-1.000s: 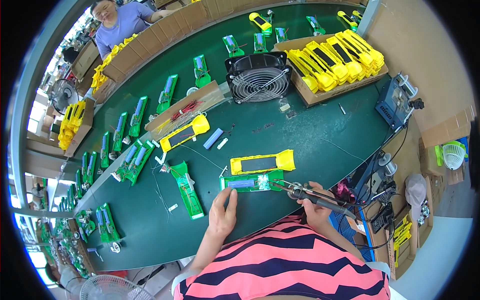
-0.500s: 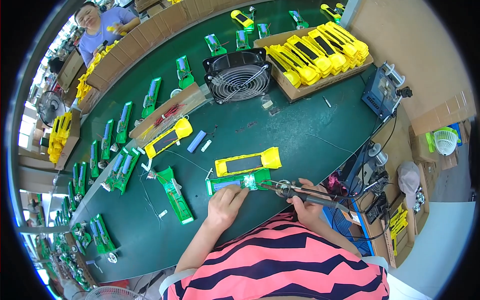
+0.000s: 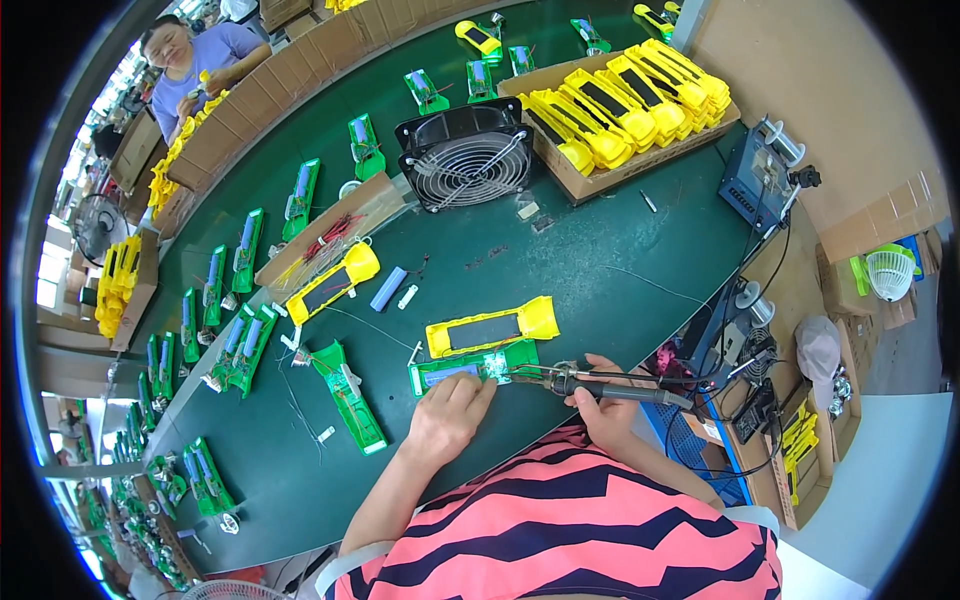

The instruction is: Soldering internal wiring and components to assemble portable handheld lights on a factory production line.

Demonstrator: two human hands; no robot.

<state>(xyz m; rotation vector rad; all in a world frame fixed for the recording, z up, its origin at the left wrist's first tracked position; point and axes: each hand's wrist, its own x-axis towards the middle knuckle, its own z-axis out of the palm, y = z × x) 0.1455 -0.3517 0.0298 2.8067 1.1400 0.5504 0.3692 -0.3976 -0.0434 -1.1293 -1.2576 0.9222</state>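
Note:
My right hand [image 3: 603, 409] is closed around a soldering iron [image 3: 610, 391], and its tip reaches left to a small circuit board [image 3: 495, 367]. That board sits in a green plastic casing [image 3: 520, 352] together with a blue cylindrical battery [image 3: 447, 375]. My left hand [image 3: 446, 418] is closed, its fingertips pressed against the near edge of the casing. They hide part of the battery and of that edge; whether they also pinch a wire cannot be seen. Just beyond lies a yellow cover [image 3: 537, 318] with a dark panel, joined by thin wires.
A second green casing [image 3: 349, 397], a yellow cover [image 3: 362, 262] and a loose battery [image 3: 388, 289] lie to the left. Farther off stand a black fan [image 3: 468, 160] and a carton of yellow covers [image 3: 590, 185]. A soldering station [image 3: 752, 180] trails cables at right. A co-worker [image 3: 190, 65] sits behind cardboard.
The soldering iron has shifted slightly left and lies more level, its tip further over the circuit board. My left hand stays at the casing. The whole view has shifted a little.

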